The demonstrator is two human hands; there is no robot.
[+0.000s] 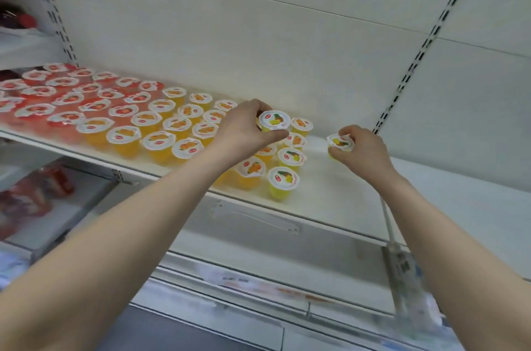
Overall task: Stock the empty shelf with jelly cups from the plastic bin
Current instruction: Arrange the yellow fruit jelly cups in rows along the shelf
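Observation:
A white shelf (339, 192) carries rows of jelly cups: red ones (69, 97) at the left, orange ones (178, 123) in the middle, and a few yellow pineapple ones (284, 178) at the right end of the rows. My left hand (247, 129) grips a yellow jelly cup (274, 120) by its rim, above the back rows. Over bare shelf to the right of the rows, my right hand (359, 149) holds another yellow jelly cup (340, 143). The plastic bin is out of view.
The shelf's white back panel has slotted uprights at left (54, 17) and right (422, 48). Red packaged goods (37, 192) lie on a lower shelf at the left. Price-tag rails (258, 284) run along lower shelf edges. Bare shelf stretches to the right of the cups.

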